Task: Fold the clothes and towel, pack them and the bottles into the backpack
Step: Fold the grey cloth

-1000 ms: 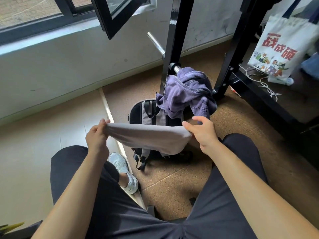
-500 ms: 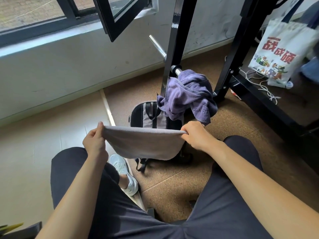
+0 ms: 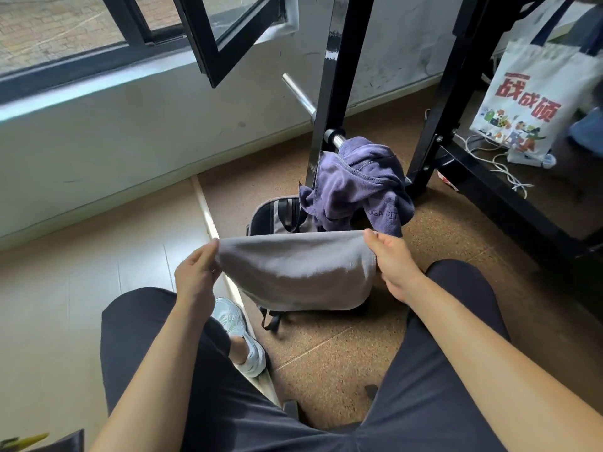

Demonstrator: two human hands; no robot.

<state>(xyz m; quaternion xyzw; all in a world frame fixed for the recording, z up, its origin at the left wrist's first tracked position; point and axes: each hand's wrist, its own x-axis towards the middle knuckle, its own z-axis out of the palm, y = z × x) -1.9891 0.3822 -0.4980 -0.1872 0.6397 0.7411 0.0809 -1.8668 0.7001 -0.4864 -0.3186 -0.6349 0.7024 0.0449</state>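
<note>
A grey folded cloth point(image 3: 295, 270) hangs stretched between my two hands above my knees. My left hand point(image 3: 195, 272) pinches its left top corner and my right hand point(image 3: 390, 259) pinches its right top corner. Behind the cloth a black and grey backpack point(image 3: 277, 215) stands on the cork floor, mostly hidden by it. A purple towel point(image 3: 359, 184) is draped over a metal bar just above the backpack. No bottles are in view.
A black metal rack point(image 3: 329, 93) with a chrome bar point(image 3: 298, 94) stands behind the backpack. An open window sash point(image 3: 225, 37) juts out overhead. A printed tote bag point(image 3: 535, 102) and white cables point(image 3: 502, 164) lie at the right. My white shoe point(image 3: 241, 334) rests on the floor.
Both hands have pulled the grey cloth taut and level, and it now hangs flatter and wider in front of the backpack.
</note>
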